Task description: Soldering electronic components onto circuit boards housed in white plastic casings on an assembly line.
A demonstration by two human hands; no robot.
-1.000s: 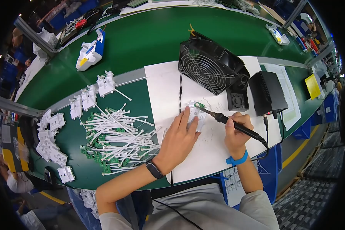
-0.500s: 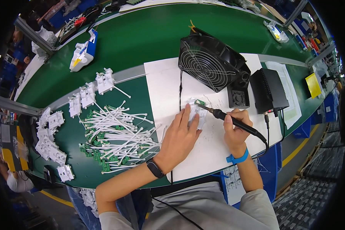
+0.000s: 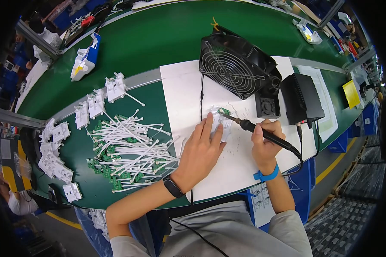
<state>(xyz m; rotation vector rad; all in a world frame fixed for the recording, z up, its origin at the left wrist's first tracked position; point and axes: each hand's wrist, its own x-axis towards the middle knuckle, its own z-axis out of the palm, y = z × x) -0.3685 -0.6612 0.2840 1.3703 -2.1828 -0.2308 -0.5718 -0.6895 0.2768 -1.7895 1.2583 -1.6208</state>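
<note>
White plastic holder point(image 3: 221, 124) with a small green board lies pinned under the flat left hand point(image 3: 200, 150); right hand point(image 3: 265, 143) grips a soldering iron point(image 3: 261, 132).

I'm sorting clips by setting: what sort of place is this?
Most likely an electronics assembly line in a factory. The right hand holds a soldering iron to a small circuit board, a black fan stands close behind, and a pile of white cables lies on the green conveyor belt.
</note>
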